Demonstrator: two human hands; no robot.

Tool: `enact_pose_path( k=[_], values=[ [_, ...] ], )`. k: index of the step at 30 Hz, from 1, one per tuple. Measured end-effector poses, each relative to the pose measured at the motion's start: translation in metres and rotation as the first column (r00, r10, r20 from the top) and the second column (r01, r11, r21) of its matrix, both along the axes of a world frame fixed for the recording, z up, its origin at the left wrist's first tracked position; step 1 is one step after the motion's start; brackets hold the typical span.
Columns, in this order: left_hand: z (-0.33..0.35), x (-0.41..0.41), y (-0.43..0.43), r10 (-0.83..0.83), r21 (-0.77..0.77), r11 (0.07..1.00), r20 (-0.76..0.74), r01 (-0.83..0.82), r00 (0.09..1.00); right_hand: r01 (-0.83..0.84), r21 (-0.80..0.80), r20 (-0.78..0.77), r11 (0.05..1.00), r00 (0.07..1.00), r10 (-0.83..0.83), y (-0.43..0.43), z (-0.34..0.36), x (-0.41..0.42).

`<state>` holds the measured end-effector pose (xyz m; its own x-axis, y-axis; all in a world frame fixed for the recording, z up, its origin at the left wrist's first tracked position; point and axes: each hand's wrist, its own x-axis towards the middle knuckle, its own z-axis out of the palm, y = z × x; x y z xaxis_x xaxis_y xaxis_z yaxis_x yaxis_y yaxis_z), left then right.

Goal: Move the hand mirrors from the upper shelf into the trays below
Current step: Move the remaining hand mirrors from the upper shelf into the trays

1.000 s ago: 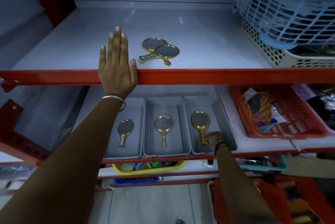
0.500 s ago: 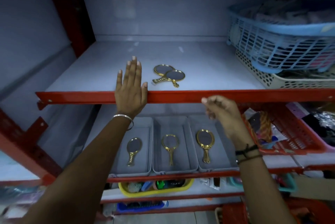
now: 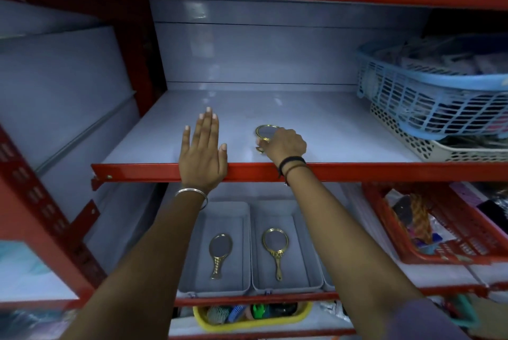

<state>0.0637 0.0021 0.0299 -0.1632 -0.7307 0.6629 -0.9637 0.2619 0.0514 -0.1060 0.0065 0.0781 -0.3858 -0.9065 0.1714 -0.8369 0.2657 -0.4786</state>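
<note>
Reaching onto the upper shelf (image 3: 343, 130), the right hand (image 3: 284, 144) curls down over gold-framed mirrors (image 3: 266, 132) lying near the front lip; its fingers look closed around the handle end, though the knuckles hide the actual grip. The left hand (image 3: 203, 152) is spread flat, palm down on the shelf edge, holding nothing.

The risk here is a blind pick — the hand covers most of what it is taking, and whether one mirror or two lie beneath it cannot be told from this angle. If two are stacked, lifting one could drag the other over the red lip and drop it on the trays (image 3: 244, 288) or the floor. Glass faces and thin handles would likely not forgive that fall, and a pinch on the narrow handle alone may let the heavy head swing.

Only an oval rim and dark glass show above the knuckles. Below, two grey trays each hold a matching mirror — left mirror (image 3: 219, 253), middle mirror (image 3: 275, 249) — lying flat, handles toward the person; a third tray is hidden behind the right forearm.
</note>
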Motion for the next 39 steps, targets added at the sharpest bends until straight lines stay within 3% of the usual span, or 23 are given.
enact_pose_path(
  k=[3,6,9,10,13,15,18,24,29,33,37,39],
  values=[
    [-0.003,0.001,-0.002,-0.017,-0.003,1.0,-0.002,0.017,1.0,0.019,0.104,0.046,0.994,0.999,-0.024,-0.011,-0.002,0.004],
    [-0.003,0.002,-0.003,-0.025,-0.01,1.0,-0.002,0.025,1.0,0.066,0.101,0.129,0.993,0.989,-0.078,-0.016,0.0,0.001],
    [-0.002,0.003,-0.003,-0.038,-0.017,0.999,-0.012,0.038,0.999,0.071,0.104,0.355,0.992,0.929,-0.103,-0.015,0.004,-0.012],
    [-0.002,0.003,-0.003,-0.042,-0.02,0.999,-0.014,0.041,0.999,0.057,0.094,0.51,0.994,0.855,-0.098,-0.014,0.004,-0.017],
    [-0.002,0.004,-0.003,-0.045,-0.027,0.999,-0.011,0.044,0.999,-0.013,-0.006,0.87,1.0,0.494,0.012,-0.008,0.006,-0.03],
    [-0.002,0.004,-0.002,-0.053,-0.024,0.998,-0.012,0.053,0.999,-0.04,-0.044,0.929,0.998,0.365,0.056,0.003,0.014,-0.034],
    [-0.001,0.005,-0.001,-0.079,-0.024,0.997,-0.014,0.079,0.997,-0.106,-0.137,0.952,0.985,0.261,0.161,0.033,0.023,-0.031],
    [-0.008,0.019,0.0,-0.105,-0.083,0.991,0.051,0.109,0.993,-0.421,-0.132,0.945,0.898,0.221,0.243,0.112,-0.008,-0.017],
    [-0.014,0.024,-0.004,-0.092,-0.106,0.989,0.084,0.101,0.992,-0.647,0.081,0.956,0.758,0.265,0.124,0.135,-0.079,-0.009],
    [-0.017,0.023,-0.008,-0.088,-0.145,0.984,0.081,0.099,0.993,-0.631,0.254,0.943,0.733,0.33,-0.043,0.115,-0.151,0.013],
    [-0.019,0.022,-0.01,-0.078,-0.168,0.982,0.065,0.088,0.995,-0.537,0.348,0.925,0.768,0.332,-0.187,0.086,-0.213,0.05],
    [-0.02,0.022,-0.011,-0.072,-0.181,0.98,0.072,0.084,0.995,-0.472,0.409,0.893,0.781,0.382,-0.237,0.073,-0.231,0.07]
  ],
)
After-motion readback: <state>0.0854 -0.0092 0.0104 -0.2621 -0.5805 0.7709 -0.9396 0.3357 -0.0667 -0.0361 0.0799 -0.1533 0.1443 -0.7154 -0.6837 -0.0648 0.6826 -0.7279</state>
